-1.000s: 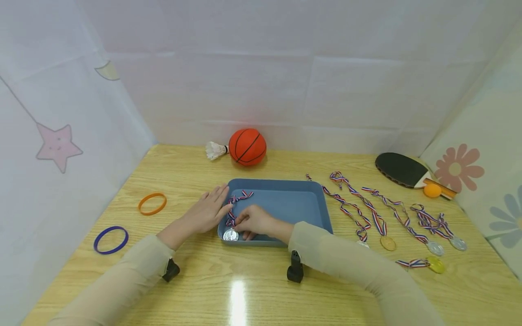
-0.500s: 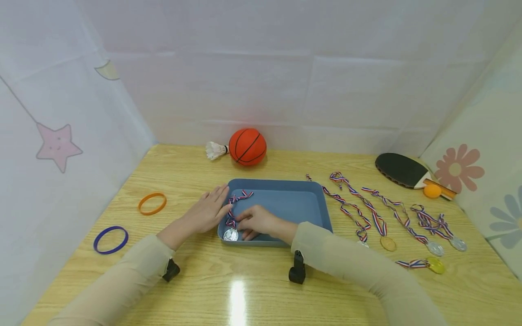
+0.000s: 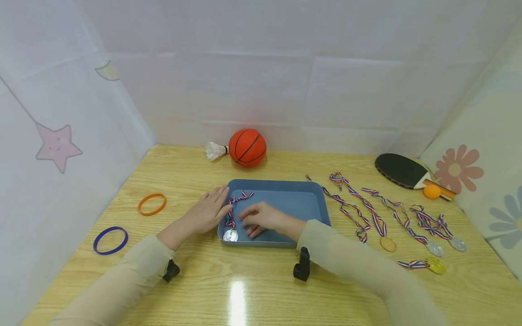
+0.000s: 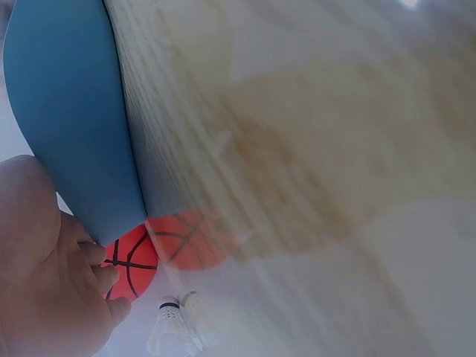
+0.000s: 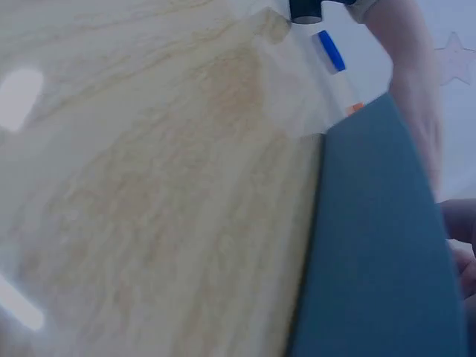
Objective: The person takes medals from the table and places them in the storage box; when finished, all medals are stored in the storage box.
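Observation:
In the head view a blue-grey tray lies on the table. Along its left side is a silver medal with a red, white and blue ribbon. The left hand rests at the tray's left rim, its fingers extended and its thumb over the rim by the ribbon. Inside the tray, just right of the medal, hovers the right hand, fingers loosely bent and apart from the medal, with nothing visible in them. The left wrist view shows the tray's outer wall beside the left hand's fingers.
Several ribboned medals, among them a gold one, lie right of the tray. A table tennis bat and orange ball are farther right. Behind stand a small basketball and a shuttlecock. Orange and blue wristbands lie left.
The right hand has let go of the medal's ribbon and drawn back to the right. The medal stays in the tray's near left corner. The left hand has not moved.

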Demonstrator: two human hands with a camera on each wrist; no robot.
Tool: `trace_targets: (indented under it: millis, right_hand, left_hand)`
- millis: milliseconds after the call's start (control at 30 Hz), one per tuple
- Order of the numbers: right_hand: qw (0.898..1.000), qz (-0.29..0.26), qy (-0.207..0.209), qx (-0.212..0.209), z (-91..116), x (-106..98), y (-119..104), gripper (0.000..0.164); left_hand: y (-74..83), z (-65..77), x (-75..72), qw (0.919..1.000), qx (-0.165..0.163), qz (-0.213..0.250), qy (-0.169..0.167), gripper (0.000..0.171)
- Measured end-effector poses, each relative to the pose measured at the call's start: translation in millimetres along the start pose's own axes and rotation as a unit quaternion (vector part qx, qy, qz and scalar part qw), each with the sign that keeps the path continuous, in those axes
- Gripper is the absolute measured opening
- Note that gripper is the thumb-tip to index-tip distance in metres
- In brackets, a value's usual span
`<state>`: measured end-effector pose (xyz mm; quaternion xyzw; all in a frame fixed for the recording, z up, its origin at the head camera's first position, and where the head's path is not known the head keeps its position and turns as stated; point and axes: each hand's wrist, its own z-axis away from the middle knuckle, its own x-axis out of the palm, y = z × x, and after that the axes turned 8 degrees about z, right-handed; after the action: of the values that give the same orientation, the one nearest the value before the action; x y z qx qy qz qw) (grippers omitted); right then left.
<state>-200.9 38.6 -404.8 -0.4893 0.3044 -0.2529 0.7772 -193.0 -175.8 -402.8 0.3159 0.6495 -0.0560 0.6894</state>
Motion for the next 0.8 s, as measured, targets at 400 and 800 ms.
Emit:
trace_targets:
  millis: [400, 800]
  right_hand:
    - [0.990, 0.057, 0.076, -0.106, 89, -69, -21, 0.027]
    - [0.969, 0.161, 0.173, -0.069, 174, -128, 32, 0.031]
  left_hand:
    - [-2.5, 0.1, 1.1, 1.0000, 0.005, -0.006, 0.000, 0.059]
    - [1.8, 0.8, -1.0, 0.9999, 0.010, 0.001, 0.006, 0.057]
